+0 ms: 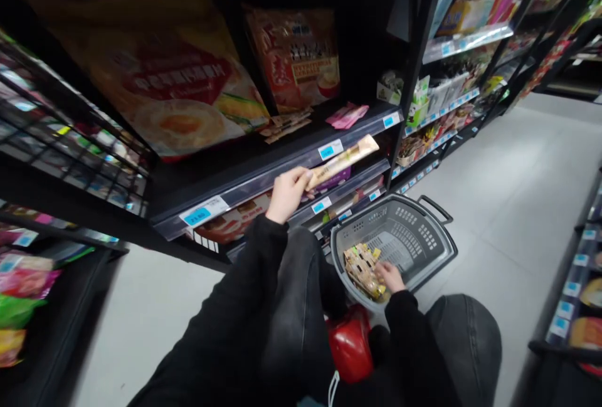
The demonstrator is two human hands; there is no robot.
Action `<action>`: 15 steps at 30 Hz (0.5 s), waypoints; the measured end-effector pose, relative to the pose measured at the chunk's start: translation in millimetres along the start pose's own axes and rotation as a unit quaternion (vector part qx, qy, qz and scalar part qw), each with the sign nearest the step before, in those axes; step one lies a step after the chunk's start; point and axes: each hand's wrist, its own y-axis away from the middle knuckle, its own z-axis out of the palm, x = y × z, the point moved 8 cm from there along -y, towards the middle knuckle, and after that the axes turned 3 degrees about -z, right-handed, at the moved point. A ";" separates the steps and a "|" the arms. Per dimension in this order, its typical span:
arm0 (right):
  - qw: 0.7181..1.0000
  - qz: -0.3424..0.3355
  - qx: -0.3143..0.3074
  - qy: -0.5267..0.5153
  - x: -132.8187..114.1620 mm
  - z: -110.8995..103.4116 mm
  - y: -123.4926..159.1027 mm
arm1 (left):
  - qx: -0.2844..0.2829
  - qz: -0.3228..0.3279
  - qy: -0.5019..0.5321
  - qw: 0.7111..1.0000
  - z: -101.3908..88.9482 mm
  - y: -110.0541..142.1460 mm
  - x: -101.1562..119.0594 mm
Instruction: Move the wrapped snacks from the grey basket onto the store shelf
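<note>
A long beige stick sachet is pinched at its near end by my left hand, and its far end points right in front of the shelf edge. My right hand reaches down into a grey shopping basket on the floor. Its curled fingers are at the edge of a bundle of brown and yellow packets; the fingertips are partly hidden. On the shelf above lie several similar beige sachets and some pink sachets.
Large cereal bags, one yellow and one orange-red, stand behind the price-tagged shelf edge. A red shiny object is between my knees. More stocked shelves run along the right. A wire rack is at left.
</note>
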 end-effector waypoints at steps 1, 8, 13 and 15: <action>0.992 -0.014 -0.015 -0.124 -8.7 -0.9 3.3 | -0.045 -0.015 0.007 0.999 20.8 18.8 -10.0; 0.895 -0.120 0.029 -0.428 -37.5 -42.2 16.2 | -0.314 -0.046 -0.036 0.948 161.2 116.8 -85.4; 0.912 -0.132 0.080 -0.380 -29.0 -52.7 16.4 | -0.294 -0.096 0.006 0.951 180.1 126.0 -121.9; 0.913 -0.124 0.085 -0.380 -27.0 -52.2 16.3 | -0.267 -0.113 0.017 0.957 177.4 123.4 -132.3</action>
